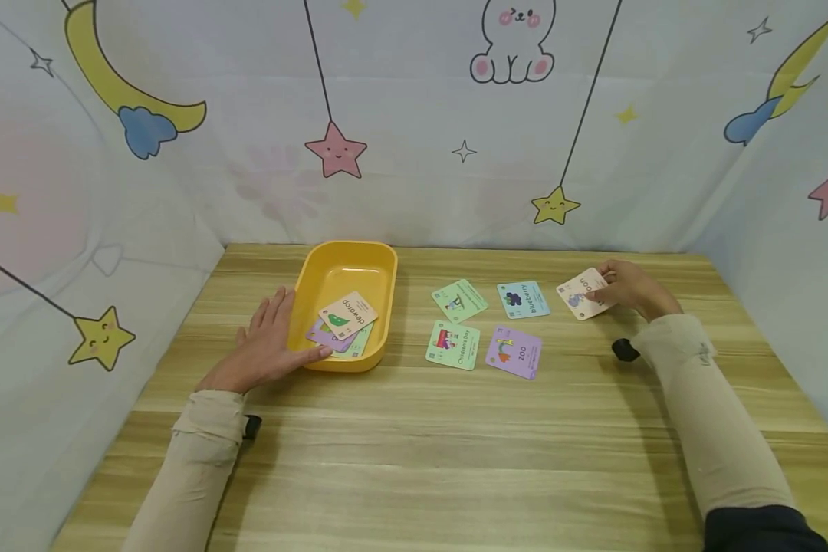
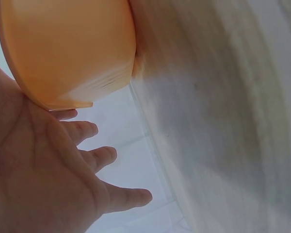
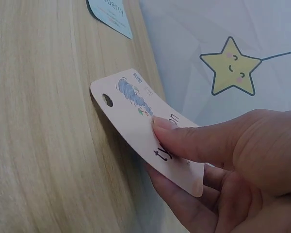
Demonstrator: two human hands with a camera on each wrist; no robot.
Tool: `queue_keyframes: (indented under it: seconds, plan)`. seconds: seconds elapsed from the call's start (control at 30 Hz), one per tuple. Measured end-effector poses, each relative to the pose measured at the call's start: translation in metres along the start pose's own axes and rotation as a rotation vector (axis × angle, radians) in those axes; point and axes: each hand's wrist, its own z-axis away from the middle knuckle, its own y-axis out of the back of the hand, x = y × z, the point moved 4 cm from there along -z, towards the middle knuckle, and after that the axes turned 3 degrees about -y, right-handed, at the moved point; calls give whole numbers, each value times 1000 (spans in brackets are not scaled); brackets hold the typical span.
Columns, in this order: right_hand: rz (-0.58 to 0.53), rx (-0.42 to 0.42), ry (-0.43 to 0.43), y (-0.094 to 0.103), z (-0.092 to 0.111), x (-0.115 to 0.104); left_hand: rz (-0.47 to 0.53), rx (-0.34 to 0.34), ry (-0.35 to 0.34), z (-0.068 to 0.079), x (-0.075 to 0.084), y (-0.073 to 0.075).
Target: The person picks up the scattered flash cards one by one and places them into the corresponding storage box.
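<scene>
My right hand pinches a cream flash card between thumb and fingers at the right of the table. The card bears a grey-blue whirlwind picture, and the thumb covers part of its word. Its far end is close over the wood. My left hand rests against the near left side of a yellow tray, fingers straight and spread, thumb over the near rim. Inside the tray lie a cream "dewdrop" card, a purple card and a green card, overlapping.
Between tray and right hand lie a green card, a blue "blueberry" card, a green "Children's Day" card and a purple "zoo" card. A printed white cloth encloses the wooden table at the back and sides.
</scene>
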Motion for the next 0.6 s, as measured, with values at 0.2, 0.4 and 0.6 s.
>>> queue_keyframes:
  seconds: [0.2, 0.4, 0.6]
  plan:
    - [-96, -36, 14, -1, 2, 2, 3, 2, -6, 0, 0, 0]
    - [-170, -53, 0, -2, 4, 4, 6, 0, -4, 0, 0, 0]
    - [-227, -71, 16, -4, 5, 5, 4, -1, -1, 1, 0, 0]
